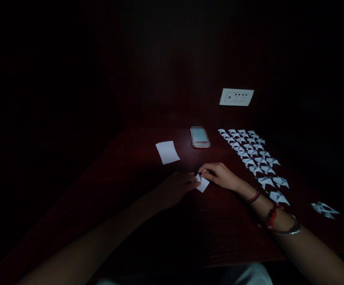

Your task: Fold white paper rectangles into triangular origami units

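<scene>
A small white piece of folded paper (203,185) lies on the dark red table, with both hands at its upper edge. My left hand (176,188) reaches in from the left, its fingers closed on the paper's left side. From the right, my right hand (219,174) pinches the paper's upper corner between thumb and fingers. The fingers cover part of the paper, so its folds are only partly visible. Beyond my left hand rests a stack of white square paper sheets (167,152).
A phone (199,137) lies near the wall. Rows of folded white paper figures (250,152) extend along the right, and a small pile of folded paper pieces (324,209) sits farther right. A socket panel (236,97) is on the back wall. The surroundings are very dark.
</scene>
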The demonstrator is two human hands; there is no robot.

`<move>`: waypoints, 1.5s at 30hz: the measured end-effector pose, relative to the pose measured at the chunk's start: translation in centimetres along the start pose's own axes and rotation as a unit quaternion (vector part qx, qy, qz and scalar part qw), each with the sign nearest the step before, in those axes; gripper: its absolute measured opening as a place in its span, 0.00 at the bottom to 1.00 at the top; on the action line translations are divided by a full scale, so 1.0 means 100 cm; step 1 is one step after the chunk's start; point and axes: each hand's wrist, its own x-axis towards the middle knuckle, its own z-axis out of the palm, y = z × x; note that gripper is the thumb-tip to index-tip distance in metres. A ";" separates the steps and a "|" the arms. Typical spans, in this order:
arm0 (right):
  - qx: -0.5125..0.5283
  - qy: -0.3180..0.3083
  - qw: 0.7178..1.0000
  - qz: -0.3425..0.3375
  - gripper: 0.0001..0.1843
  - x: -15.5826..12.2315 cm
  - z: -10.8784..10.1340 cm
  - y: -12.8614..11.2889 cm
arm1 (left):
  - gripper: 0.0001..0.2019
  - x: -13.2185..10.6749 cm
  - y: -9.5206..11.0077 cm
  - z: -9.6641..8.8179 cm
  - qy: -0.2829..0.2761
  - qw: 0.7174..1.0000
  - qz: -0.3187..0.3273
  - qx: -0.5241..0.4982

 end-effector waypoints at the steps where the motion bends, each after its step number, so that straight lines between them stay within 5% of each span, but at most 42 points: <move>1: 0.008 0.001 1.000 0.006 0.09 0.000 0.001 0.000 | 0.23 0.001 0.000 0.001 0.003 1.000 0.000 0.000; 39: -0.024 0.056 0.996 0.064 0.04 0.010 0.012 0.008 | 0.21 0.011 0.005 -0.002 0.008 0.999 -0.026 -0.019; 45: -0.050 -0.008 0.998 -0.035 0.08 0.001 -0.006 0.006 | 0.26 0.007 -0.007 0.006 0.012 0.999 -0.018 -0.028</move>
